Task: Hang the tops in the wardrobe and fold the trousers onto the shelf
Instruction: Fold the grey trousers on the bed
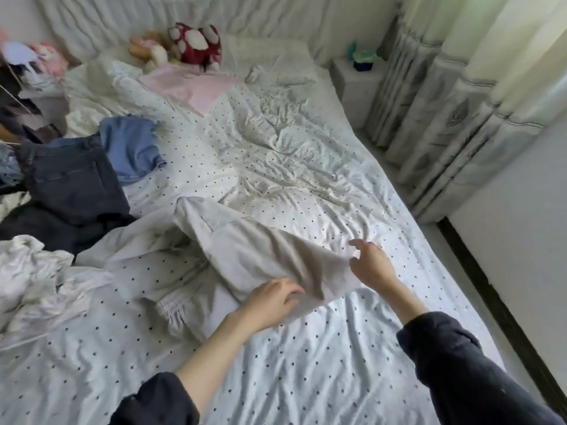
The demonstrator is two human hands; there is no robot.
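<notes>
Pale cream trousers [245, 253] lie spread across the dotted bed sheet [306, 363], their elastic waistband toward the lower left. My left hand [270, 299] grips the near edge of one trouser leg and lifts it a little. At the leg's right end my right hand [369, 260] pinches the fabric, its fingers curled at the edge. Dark navy trousers [73, 182] and a blue garment [132, 145] lie at the left of the bed. A crumpled white garment [33, 277] is heaped at the near left.
A pink cloth [187, 84] and soft toys [196, 41] lie at the head of the bed. More clothes [21, 87] pile at the far left. A white nightstand [356, 84] and curtains [445, 102] stand on the right, beside a strip of floor.
</notes>
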